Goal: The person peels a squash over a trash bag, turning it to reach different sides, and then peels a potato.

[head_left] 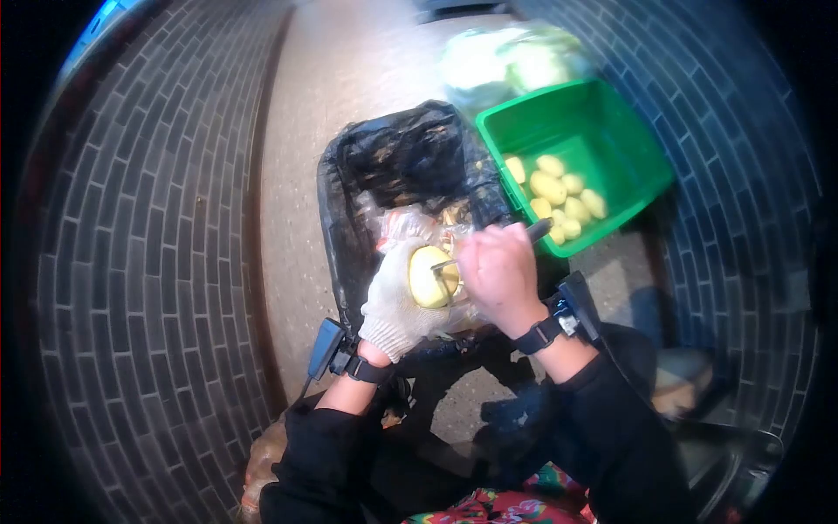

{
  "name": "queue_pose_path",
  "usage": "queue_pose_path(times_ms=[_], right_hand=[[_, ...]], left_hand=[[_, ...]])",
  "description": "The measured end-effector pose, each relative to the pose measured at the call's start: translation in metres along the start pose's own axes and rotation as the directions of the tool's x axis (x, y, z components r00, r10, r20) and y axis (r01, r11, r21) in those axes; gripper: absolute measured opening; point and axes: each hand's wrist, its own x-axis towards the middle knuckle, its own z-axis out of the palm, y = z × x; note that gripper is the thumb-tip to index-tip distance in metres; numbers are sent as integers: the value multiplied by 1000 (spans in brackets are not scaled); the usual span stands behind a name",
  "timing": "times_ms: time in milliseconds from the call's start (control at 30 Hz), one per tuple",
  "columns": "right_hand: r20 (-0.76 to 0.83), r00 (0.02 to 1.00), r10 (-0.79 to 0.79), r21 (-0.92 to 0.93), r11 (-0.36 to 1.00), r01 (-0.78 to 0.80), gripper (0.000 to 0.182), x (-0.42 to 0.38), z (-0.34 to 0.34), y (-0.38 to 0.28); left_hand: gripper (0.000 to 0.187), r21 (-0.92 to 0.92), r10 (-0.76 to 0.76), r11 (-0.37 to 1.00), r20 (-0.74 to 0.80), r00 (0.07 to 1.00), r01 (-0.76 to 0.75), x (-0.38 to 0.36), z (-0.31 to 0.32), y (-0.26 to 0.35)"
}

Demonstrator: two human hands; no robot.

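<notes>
My left hand [394, 293], in a white knitted glove, holds a peeled yellow potato [429, 281] above a bin lined with a black plastic bag [339, 188]. My bare right hand [499, 269] is closed around a peeler [539, 230], whose dark handle end sticks out at the upper right of the fist. The peeler's metal end touches the potato's right side. Scraps and clear plastic lie in the bin beneath my hands. Several peeled potatoes [548, 187] rest in the near left part of a green tub [624, 157].
Clear bags with pale green contents [515, 63] stand behind the tub. Brick walls [166, 218] rise on both sides of the speckled floor [301, 96]. A brownish bag [264, 458] is at the lower left, and a dark metal frame [742, 463] at the lower right.
</notes>
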Motion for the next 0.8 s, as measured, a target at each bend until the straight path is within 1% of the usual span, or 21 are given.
queue_pose_path(times_ms=[67,133,167,233,267,333,367,433,467,500,533,567,600,633,667,767,800], right_hand=[[11,1000,0,13,1000,0,30,-5,4,-4],[28,1000,7,18,1000,-7,28,-6,6,0],[23,1000,8,17,1000,-8,28,-6,8,3],[1,999,-44,-15,999,44,28,-4,12,13],[-5,999,-44,-17,999,44,28,-2,13,23],[126,992,26,-322,947,16,29,1,10,41],[110,993,33,-327,945,4,29,-1,10,45],[46,998,34,-249,968,-21,31,2,10,40],[18,998,62,-184,981,-57,33,2,11,35],[32,998,54,-181,982,-47,33,2,9,27],[54,998,44,-113,993,-38,32,2,6,18],[72,997,36,-45,998,-33,32,0,5,12],[6,999,33,45,998,-33,30,-3,10,6],[5,999,38,43,998,-38,30,-2,11,5],[17,999,48,51,998,-48,29,-3,12,4],[27,999,42,55,998,-43,28,-4,18,8],[18,1000,25,20,999,-25,28,-3,19,11]], left_hand=[[79,32,-4,999,1,1000,4,-1,6,-1],[77,46,55,998,-48,997,-52,-2,8,-1],[77,47,59,997,-47,997,-57,-1,8,-1],[76,42,-13,999,-22,1000,13,2,5,0],[76,44,-6,999,-21,1000,7,1,1,4],[75,-139,-146,979,43,988,151,-1,-12,17],[75,-134,-132,981,50,990,138,2,-14,18],[74,-125,-81,989,14,997,82,0,-15,18],[74,-129,-93,987,2,996,92,0,-13,16],[74,-55,-63,997,-39,997,61,1,-8,14],[73,22,-29,999,-73,997,30,1,-2,11],[73,19,-34,999,-75,997,36,1,2,9],[73,61,-7,998,-109,994,14,1,7,8],[73,105,23,994,-140,990,-8,1,9,8],[73,105,23,994,-133,991,-9,1,10,9],[72,105,7,994,-122,993,6,-2,9,6],[72,68,-21,997,-114,993,29,-1,11,3]])
